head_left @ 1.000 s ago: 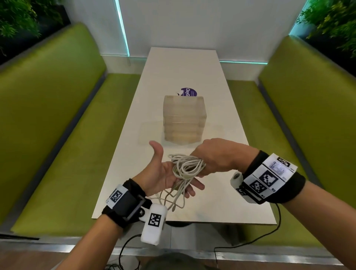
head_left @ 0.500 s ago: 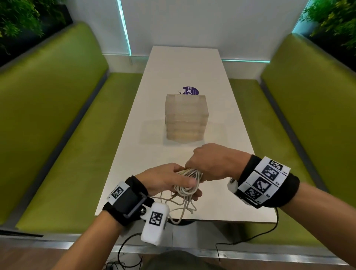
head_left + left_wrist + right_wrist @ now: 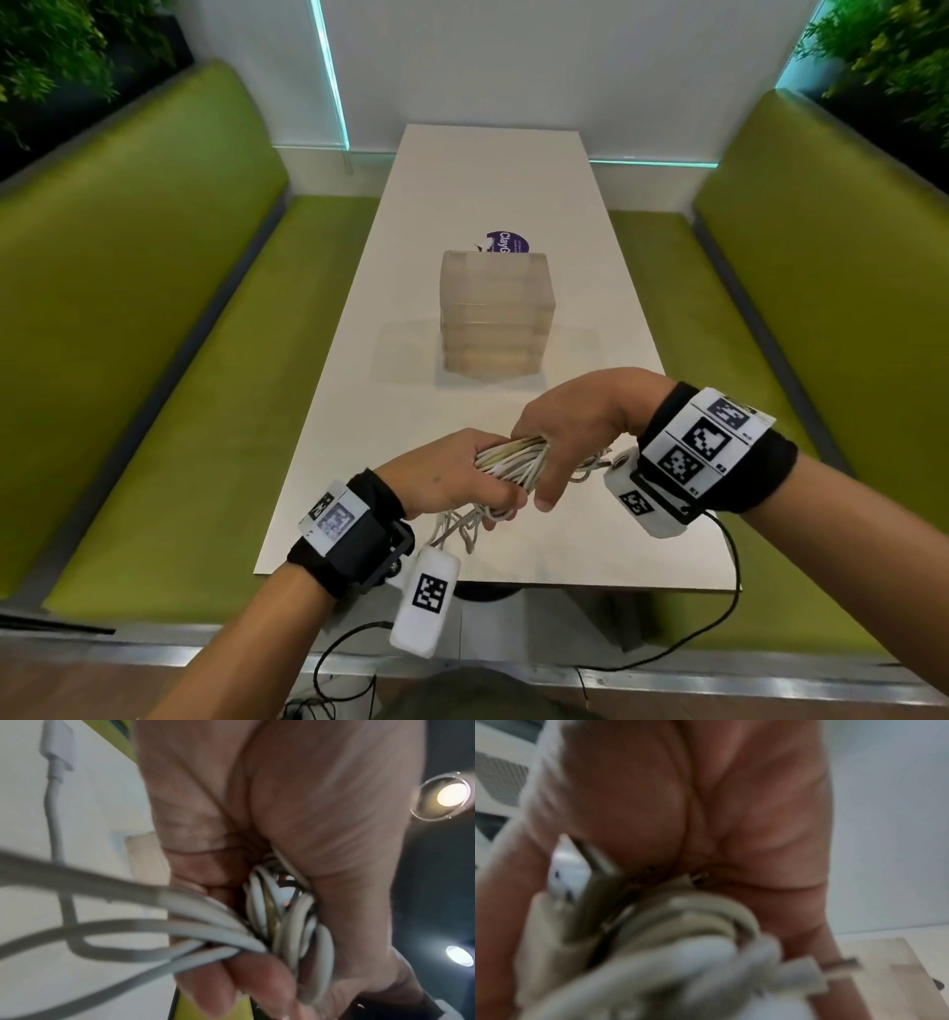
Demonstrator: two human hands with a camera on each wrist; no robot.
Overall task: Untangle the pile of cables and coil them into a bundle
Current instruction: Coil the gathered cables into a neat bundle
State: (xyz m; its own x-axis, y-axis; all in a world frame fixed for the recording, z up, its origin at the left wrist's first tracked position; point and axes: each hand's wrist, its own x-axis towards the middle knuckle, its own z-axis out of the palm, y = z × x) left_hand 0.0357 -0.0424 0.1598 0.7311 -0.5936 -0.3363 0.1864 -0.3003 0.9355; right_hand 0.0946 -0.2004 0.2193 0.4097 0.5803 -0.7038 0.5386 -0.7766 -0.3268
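A bundle of white cables (image 3: 513, 457) is held above the near end of the white table (image 3: 493, 180). My left hand (image 3: 462, 478) grips the bundle from the left, fingers curled round the strands. My right hand (image 3: 570, 437) grips the same bundle from the right, thumb pointing down. Loose loops and ends (image 3: 457, 529) hang below the left hand. In the left wrist view the cables (image 3: 287, 919) sit packed in the curled fingers, and a white plug (image 3: 55, 752) dangles. The right wrist view is blurred; cable strands (image 3: 680, 933) lie across the palm.
A translucent stack of boxes (image 3: 495, 313) stands mid-table, with a purple round sticker (image 3: 506, 241) behind it. Green bench seats (image 3: 154, 308) run along both sides. Black wrist-camera wires (image 3: 719, 591) hang below the table's near edge.
My left hand, open a second ago, closed round the cables. Both hands drew together and squeezed the loops into a tighter bundle, lifted slightly.
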